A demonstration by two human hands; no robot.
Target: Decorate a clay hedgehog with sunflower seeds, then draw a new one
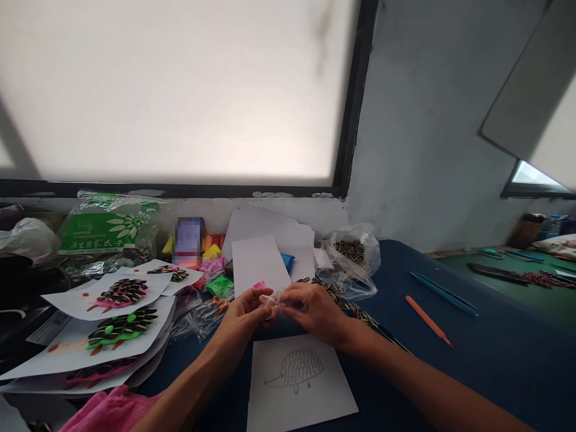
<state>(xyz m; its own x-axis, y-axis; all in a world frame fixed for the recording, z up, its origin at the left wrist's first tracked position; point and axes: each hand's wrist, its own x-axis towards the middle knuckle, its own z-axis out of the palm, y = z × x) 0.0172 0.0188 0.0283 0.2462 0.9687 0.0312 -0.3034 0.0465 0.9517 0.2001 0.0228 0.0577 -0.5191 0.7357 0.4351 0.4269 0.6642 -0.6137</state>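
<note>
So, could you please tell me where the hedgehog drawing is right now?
In the head view, the hedgehog drawing lies on the blue table, low and central, just below the left hand and right hand.

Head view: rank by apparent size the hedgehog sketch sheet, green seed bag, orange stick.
1. hedgehog sketch sheet, though it lies nearest the camera
2. green seed bag, farther back, so the gap is unsure
3. orange stick

The green bag [110,228] at the back of the table carries a white flower sign and a row of white characters — they are too small and blurred to read. The small box [189,240] beside it is blurred — nothing readable there.
</note>
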